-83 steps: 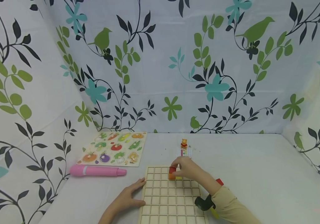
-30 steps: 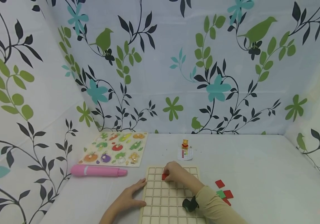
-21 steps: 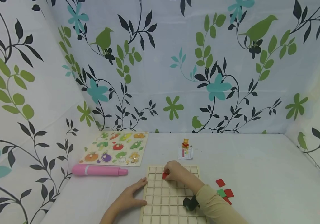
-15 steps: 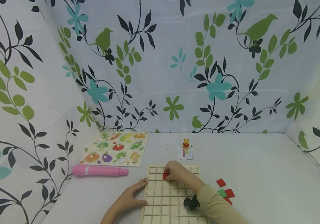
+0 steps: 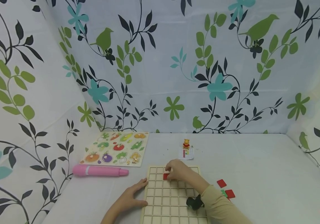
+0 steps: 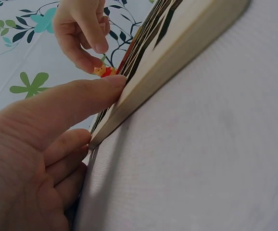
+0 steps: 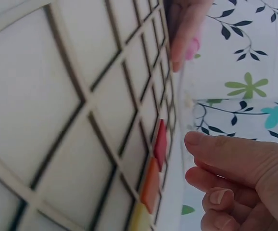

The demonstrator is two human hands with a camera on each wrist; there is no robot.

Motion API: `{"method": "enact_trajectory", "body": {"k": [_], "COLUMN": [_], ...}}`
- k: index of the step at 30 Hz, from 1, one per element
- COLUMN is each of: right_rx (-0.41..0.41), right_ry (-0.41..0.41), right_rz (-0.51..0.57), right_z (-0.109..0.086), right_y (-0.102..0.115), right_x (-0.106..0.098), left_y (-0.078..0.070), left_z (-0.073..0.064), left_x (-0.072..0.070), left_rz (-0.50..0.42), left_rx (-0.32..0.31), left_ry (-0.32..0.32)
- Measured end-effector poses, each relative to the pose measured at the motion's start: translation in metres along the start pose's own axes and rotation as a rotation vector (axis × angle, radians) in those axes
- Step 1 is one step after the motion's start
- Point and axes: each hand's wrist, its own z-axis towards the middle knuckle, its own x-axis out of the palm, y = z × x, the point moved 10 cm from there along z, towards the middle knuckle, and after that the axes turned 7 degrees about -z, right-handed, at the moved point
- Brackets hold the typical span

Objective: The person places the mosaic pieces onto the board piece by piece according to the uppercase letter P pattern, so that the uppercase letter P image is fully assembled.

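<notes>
A wooden grid board [image 5: 165, 200] lies flat, its left edge touched by my left hand [image 5: 132, 196], which has thumb and forefinger spread. In the left wrist view one finger lies on the board's rim [image 6: 144, 91]. Over the far rows, my right hand [image 5: 179, 170] hovers just off a red tile [image 5: 166, 176] set in a cell. The right wrist view shows nothing between thumb and fingers, which are loosely bent. There, an orange tile [image 7: 150, 185] and a yellow tile [image 7: 140, 219] line up beside the red one; in the head view the hand hides both.
Loose red tiles [image 5: 230, 193] and a green tile [image 5: 223, 193] lie right of the board, partly behind the sleeve. Beyond it stand a small bear figure [image 5: 186, 143] and a printed grid card [image 5: 186, 153]. Left are a vegetable puzzle board [image 5: 115, 148] and a pink marker-shaped object [image 5: 99, 170].
My right hand brought the red tile left into a cell beside the orange one, pressed there, and has now let go and drawn back slightly. The left hand has stayed at the board's edge.
</notes>
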Motion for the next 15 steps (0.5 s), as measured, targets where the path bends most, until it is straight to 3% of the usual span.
{"method": "enact_trajectory", "body": {"k": [6, 15], "right_rx": [-0.022, -0.047], "right_ry": [-0.051, -0.092], "right_rz": [0.083, 0.075], "right_z": [-0.012, -0.025], "right_y": [0.001, 0.002], "right_x": [-0.023, -0.042], "left_y": [0.002, -0.001], "left_z": [0.0, 0.0], "left_x": [0.002, 0.0], "left_rz": [0.014, -0.008], "left_rx": [-0.011, -0.002], "left_ry": [0.007, 0.0]}}
